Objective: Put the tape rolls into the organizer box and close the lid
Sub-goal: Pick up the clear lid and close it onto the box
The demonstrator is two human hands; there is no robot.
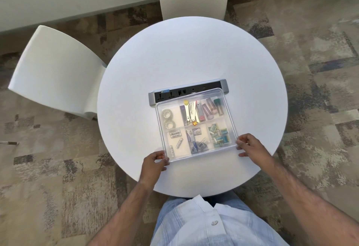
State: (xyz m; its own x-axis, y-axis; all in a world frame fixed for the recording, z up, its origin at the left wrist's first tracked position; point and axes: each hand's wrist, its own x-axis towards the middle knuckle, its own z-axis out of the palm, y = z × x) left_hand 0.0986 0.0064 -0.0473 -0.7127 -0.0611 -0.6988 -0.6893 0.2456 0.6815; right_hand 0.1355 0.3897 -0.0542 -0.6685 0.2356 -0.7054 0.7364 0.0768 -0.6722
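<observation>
1. Head view: frosted lid (211, 98) blurred the organizer box's (196, 154) contents.
2. Two tape rolls (168, 118) lay in the far-left compartment.
3. Left hand (154, 163) and right hand (250, 145) pinched the lid's near corners.

You have two tape rolls (167, 118) in the organizer box (195, 125), both in the compartment at its far-left corner. The box is one, with one clear lid (223, 93) over it, and you can count six compartments through it. The near-left compartment holds four batteries (175, 138). The small packets (219, 136) in the near-right compartment overlap too much to count. One power strip (174, 93) lies along the box's far edge on one round counter (184, 51). Two white chairs (56, 70) stand at the counter's far and left edges. Two hands, left (155, 161) and right (250, 145), are on the box's near corners.
</observation>
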